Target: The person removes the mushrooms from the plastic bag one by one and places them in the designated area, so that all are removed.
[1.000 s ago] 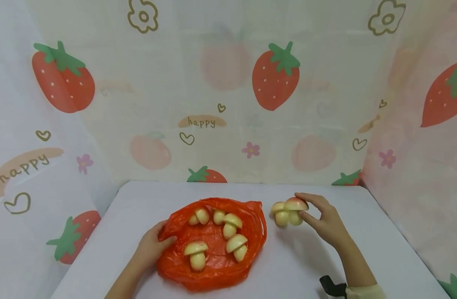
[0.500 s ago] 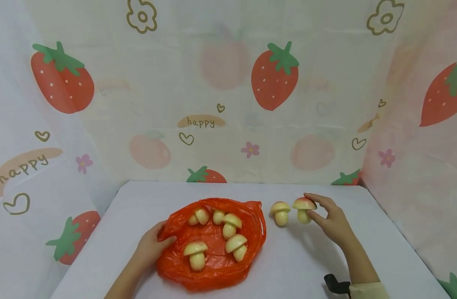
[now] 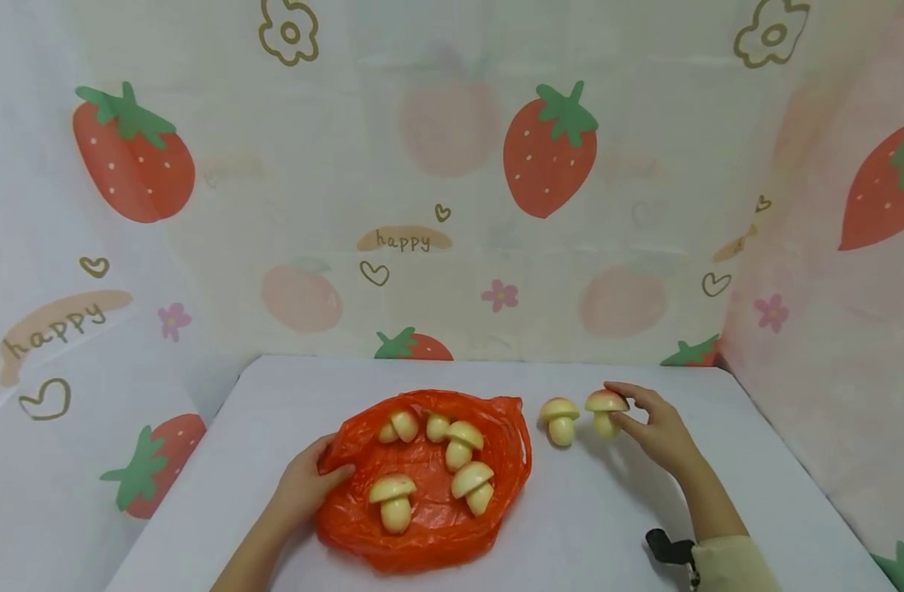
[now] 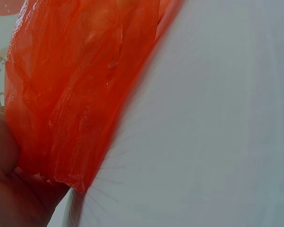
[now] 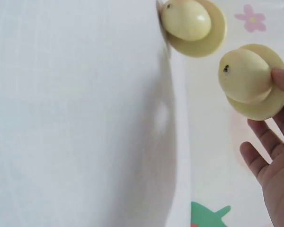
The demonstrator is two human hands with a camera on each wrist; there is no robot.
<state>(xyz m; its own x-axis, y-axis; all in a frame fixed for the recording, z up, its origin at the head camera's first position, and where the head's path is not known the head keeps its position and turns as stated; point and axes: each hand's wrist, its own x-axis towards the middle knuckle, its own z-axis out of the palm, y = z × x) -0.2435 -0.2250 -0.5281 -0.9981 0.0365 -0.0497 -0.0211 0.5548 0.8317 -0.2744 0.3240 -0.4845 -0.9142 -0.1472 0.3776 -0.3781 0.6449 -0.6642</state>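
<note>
My left hand (image 3: 304, 488) grips the left rim of an open red plastic bag (image 3: 422, 561), its thumb inside; the left wrist view shows the bag's thin side (image 4: 80, 94) against that hand. Several toy mushrooms lie in the bag, among them a front one (image 3: 392, 489) with a pale cap. Right of the bag, my right hand (image 3: 659, 432) pinches a pink-capped toy mushroom (image 3: 606, 403) between thumb and fingers. Another toy mushroom (image 3: 560, 421) stands just left of it, a small gap between them. The right wrist view shows the held mushroom's rounded stem (image 5: 246, 78) from below.
All of this is on a white table (image 3: 570, 534). A backdrop (image 3: 459, 197) with printed strawberries rises behind it and on both sides. A black device (image 3: 668, 547) sits at the right wrist by the sleeve (image 3: 733, 565).
My right hand has moved right with the pink-capped toy mushroom, away from the standing one, which it overlapped in view. The left hand and bag stay in place; the head view shifts slightly.
</note>
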